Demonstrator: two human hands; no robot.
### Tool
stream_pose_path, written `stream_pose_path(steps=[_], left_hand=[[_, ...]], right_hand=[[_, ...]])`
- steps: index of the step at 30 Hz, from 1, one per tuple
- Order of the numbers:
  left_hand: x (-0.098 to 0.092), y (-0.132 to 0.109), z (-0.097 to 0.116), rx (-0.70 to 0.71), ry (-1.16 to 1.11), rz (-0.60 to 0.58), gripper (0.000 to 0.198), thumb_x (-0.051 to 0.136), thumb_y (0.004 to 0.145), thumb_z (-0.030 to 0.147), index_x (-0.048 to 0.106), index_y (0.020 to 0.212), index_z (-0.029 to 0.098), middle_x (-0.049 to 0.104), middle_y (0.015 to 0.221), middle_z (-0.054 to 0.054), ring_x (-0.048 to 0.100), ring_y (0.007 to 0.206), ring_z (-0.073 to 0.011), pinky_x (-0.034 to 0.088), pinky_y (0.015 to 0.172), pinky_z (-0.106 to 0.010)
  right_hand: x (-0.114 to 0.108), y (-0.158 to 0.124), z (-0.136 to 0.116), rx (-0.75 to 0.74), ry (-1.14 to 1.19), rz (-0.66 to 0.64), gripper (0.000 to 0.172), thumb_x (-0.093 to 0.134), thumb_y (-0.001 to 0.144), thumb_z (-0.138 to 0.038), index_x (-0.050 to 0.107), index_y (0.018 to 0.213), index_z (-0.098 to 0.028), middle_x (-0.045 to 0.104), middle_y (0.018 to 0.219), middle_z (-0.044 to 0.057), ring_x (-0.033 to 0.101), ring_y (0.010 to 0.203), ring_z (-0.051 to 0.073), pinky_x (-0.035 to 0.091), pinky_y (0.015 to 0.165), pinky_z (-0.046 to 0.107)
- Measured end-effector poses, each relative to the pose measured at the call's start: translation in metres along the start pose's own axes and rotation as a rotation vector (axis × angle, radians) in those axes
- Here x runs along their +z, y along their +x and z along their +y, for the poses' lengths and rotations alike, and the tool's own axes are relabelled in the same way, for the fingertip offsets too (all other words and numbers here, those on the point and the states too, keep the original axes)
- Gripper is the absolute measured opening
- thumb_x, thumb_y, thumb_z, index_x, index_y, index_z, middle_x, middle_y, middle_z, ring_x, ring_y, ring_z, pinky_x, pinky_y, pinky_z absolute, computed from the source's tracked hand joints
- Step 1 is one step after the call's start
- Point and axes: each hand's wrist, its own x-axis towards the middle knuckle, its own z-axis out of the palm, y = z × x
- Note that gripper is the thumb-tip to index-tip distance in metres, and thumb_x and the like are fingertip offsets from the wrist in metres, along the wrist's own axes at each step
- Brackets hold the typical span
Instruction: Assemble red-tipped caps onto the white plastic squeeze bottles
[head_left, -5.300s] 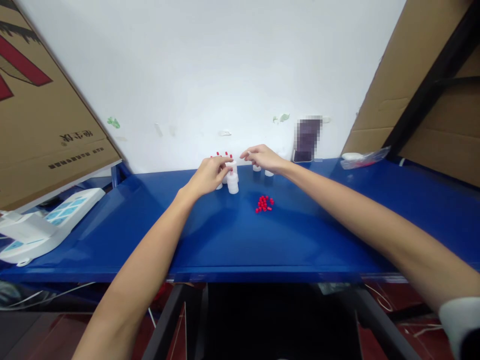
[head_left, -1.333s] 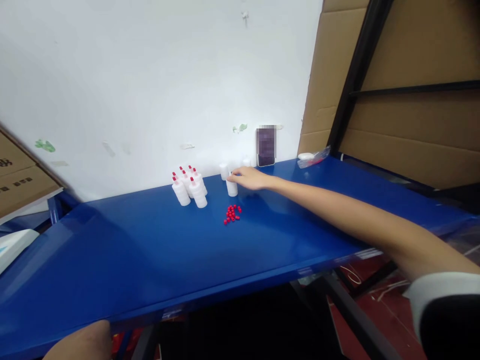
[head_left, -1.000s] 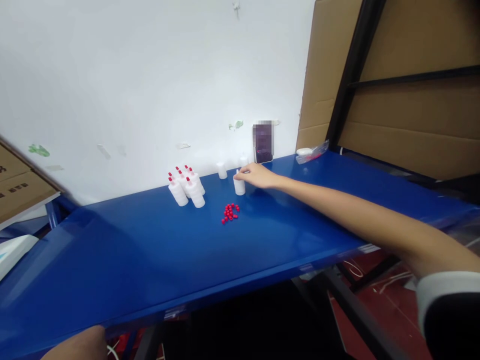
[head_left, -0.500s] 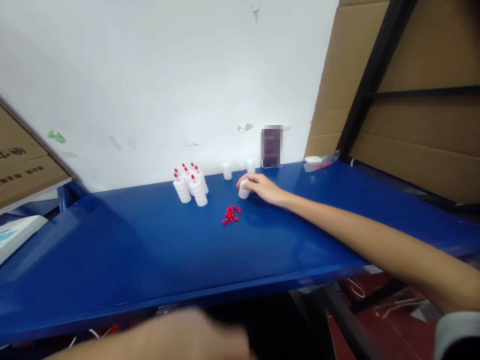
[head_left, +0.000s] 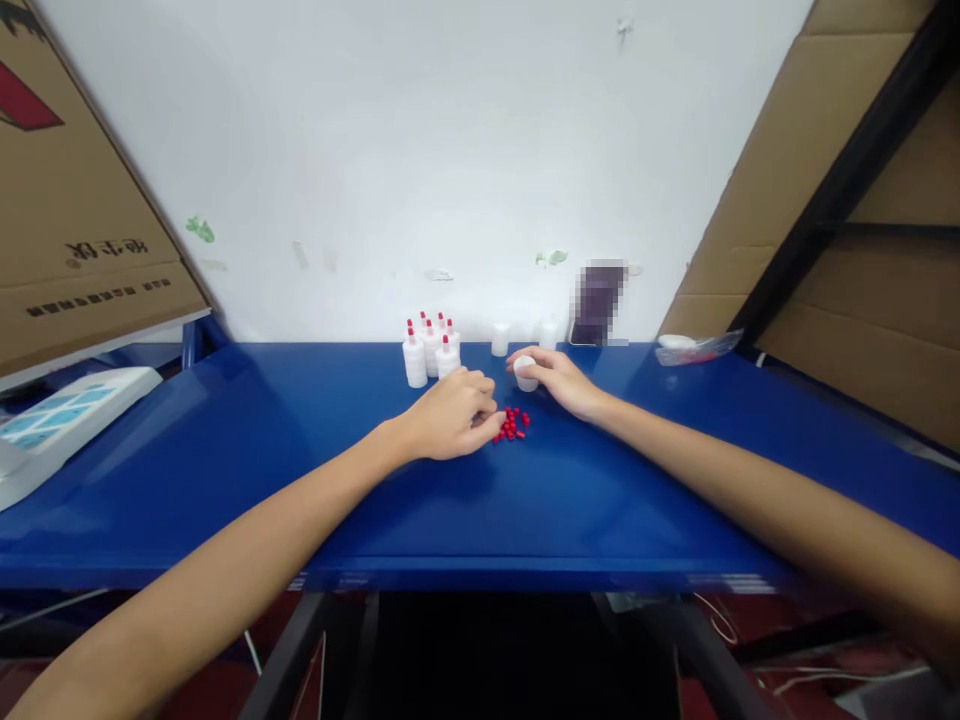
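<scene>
My right hand (head_left: pixel 559 380) is closed around a small white bottle (head_left: pixel 526 375), thumb in front and fingers behind; no red tip shows on it. My left hand (head_left: pixel 455 412) has its fingers curled and thumb drawn in, right at the left edge of a small pile of red caps (head_left: pixel 513 424). Whatever may be between those fingertips is hidden. Behind the left hand stands a group of white bottles (head_left: pixel 415 364) with red-tipped nozzles, upright and close together. Two more white containers stand by the wall: one to the left (head_left: pixel 499 341), another to the right (head_left: pixel 548 335).
A phone-like dark object (head_left: pixel 598 303), partly pixelated, leans on the wall. Right of it lies a clear plastic bag (head_left: pixel 701 348) with something red. A white device (head_left: pixel 82 420) sits at the left of the blue table (head_left: pixel 420 520). Cardboard (head_left: pixel 97 200) rises at both sides.
My left hand has come up from the bottom edge to the red caps. My right hand still holds the white bottle. The view has shifted left, so things appear further right.
</scene>
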Motion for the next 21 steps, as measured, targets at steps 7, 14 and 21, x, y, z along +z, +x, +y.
stream_pose_path(steps=[7, 14, 21], left_hand=[[0.010, -0.001, 0.009, -0.081, -0.185, -0.144, 0.039, 0.046, 0.092, 0.026, 0.046, 0.055, 0.018, 0.047, 0.049, 0.003, 0.037, 0.047, -0.0100, 0.033, 0.061, -0.030], [0.009, 0.000, 0.011, -0.175, 0.044, -0.149, 0.026, 0.052, 0.092, 0.043, 0.057, 0.081, 0.019, 0.060, 0.065, -0.001, 0.051, 0.056, -0.0157, 0.025, 0.055, -0.029], [0.014, 0.003, 0.008, -0.133, 0.049, -0.331, 0.042, 0.044, 0.100, 0.043, 0.056, 0.068, 0.018, 0.057, 0.057, -0.002, 0.050, 0.050, -0.0150, 0.029, 0.055, -0.030]], right_hand=[[0.001, -0.002, 0.010, -0.028, -0.073, 0.060, 0.029, 0.067, 0.071, -0.040, 0.070, 0.090, -0.018, 0.067, 0.084, 0.002, 0.058, 0.077, 0.018, 0.044, 0.073, 0.031], [0.001, 0.000, 0.011, 0.005, -0.007, 0.108, 0.026, 0.063, 0.073, -0.041, 0.068, 0.084, -0.019, 0.066, 0.079, 0.003, 0.061, 0.074, 0.019, 0.045, 0.066, 0.030], [0.003, 0.000, 0.014, -0.023, -0.030, 0.144, 0.030, 0.061, 0.072, -0.042, 0.070, 0.088, -0.019, 0.066, 0.098, 0.007, 0.064, 0.084, 0.022, 0.049, 0.073, 0.033]])
